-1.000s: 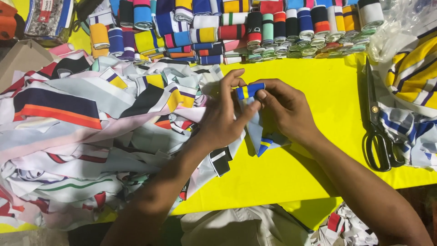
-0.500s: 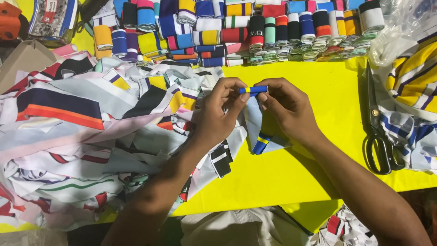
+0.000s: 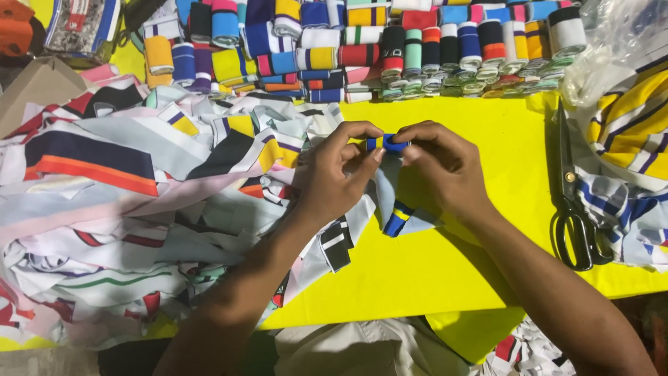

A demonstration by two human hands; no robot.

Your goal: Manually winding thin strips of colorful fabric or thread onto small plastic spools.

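Note:
Both hands meet over a yellow table (image 3: 501, 146). My left hand (image 3: 337, 174) and my right hand (image 3: 442, 167) pinch a small roll of blue and yellow fabric strip (image 3: 386, 143) between their fingertips. The loose tail of the strip (image 3: 400, 216), pale grey with a blue and yellow end, hangs down onto the table below the hands.
A heap of striped fabric pieces (image 3: 125, 202) covers the left side. Several rolled fabric strips (image 3: 390, 49) line the far edge. Black scissors (image 3: 574, 209) lie at the right beside more striped fabric (image 3: 633, 139) and a clear plastic bag (image 3: 612, 42).
The roll has become tighter and flatter between the fingertips, and the hanging tail has shifted slightly. Both hands stayed in the same spot.

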